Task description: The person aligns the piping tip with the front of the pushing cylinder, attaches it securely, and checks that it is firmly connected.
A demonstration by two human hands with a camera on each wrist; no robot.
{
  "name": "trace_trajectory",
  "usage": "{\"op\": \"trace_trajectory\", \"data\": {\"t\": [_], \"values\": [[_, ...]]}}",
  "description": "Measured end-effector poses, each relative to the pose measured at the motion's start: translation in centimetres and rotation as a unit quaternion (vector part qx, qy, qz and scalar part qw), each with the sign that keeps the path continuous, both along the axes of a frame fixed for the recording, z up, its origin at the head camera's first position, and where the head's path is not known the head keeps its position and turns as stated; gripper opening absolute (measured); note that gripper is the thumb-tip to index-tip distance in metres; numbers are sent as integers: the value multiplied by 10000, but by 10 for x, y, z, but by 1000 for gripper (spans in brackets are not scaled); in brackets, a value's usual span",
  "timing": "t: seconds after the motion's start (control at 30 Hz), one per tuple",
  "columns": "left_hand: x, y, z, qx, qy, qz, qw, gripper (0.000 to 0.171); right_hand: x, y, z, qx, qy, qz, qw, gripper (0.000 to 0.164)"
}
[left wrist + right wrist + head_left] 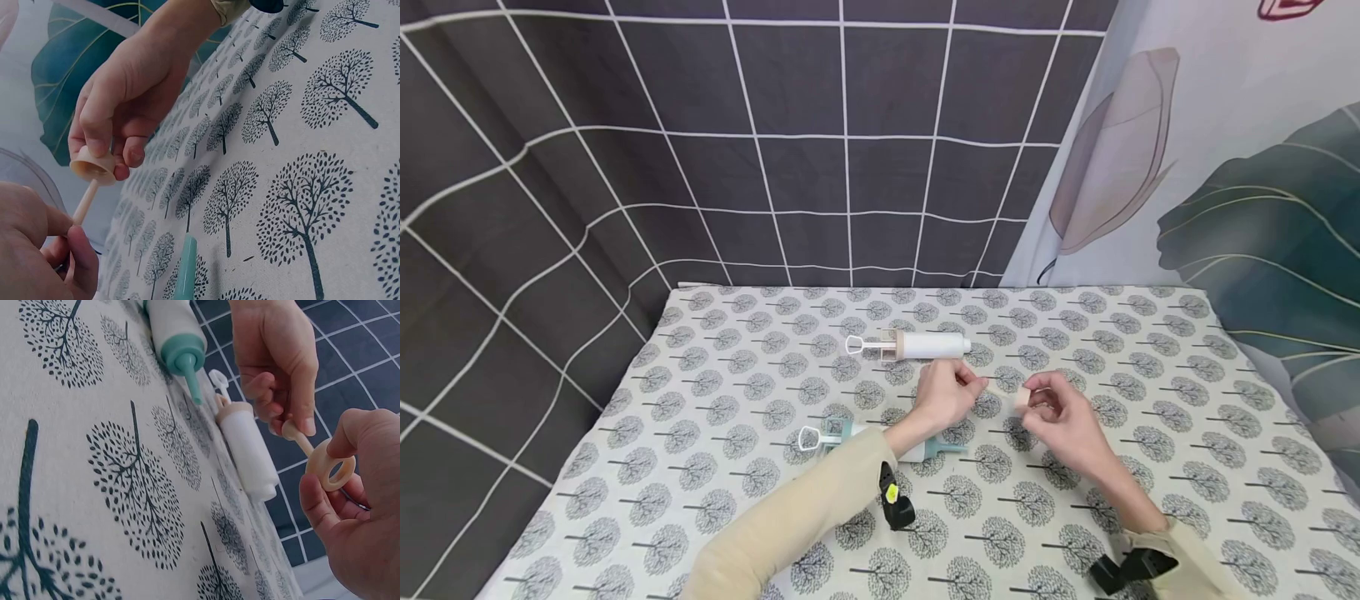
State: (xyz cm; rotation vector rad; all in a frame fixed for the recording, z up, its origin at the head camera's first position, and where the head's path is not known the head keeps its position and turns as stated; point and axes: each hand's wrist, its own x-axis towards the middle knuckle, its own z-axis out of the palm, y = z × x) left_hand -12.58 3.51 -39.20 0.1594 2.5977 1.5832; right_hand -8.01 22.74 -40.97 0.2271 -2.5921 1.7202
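Note:
My left hand (943,393) pinches a thin beige nozzle (86,203) between thumb and forefinger. My right hand (1067,421) holds a beige ring-shaped cap (320,465) by its rim with thumb and fingers. The nozzle's stem meets the ring in both wrist views; whether they are joined I cannot tell. Just beyond my left hand lies a white syringe-like dispenser (936,345) with a beige collar and a loop-handled plunger. A second, teal-and-white dispenser (916,454) lies under my left forearm, partly hidden by it, its teal nozzle (951,447) pointing right.
A pale cloth with a dark tree print (715,467) covers the table. Behind it hangs a dark curtain with a white grid (797,175), and at the right a leaf-patterned curtain (1262,208). Each wrist wears a black camera strap (895,498).

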Motion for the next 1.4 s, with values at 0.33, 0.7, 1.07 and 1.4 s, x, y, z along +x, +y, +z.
{"op": "trace_trajectory", "data": {"t": [0.33,0.7,1.07,1.4], "values": [[6,-3,2,90,33,-58,9999,11,2,-9,0,-296,1,102,9995,41],[11,-2,0,-33,13,-26,10000,12,2,-13,-5,-416,187,256,9986,41],[15,-2,2,59,7,-101,9999,10,2,-15,-7,-610,285,341,9971,45],[19,-1,4,332,-183,-176,9991,5,0,-16,-6,-655,246,322,9970,41]]}}
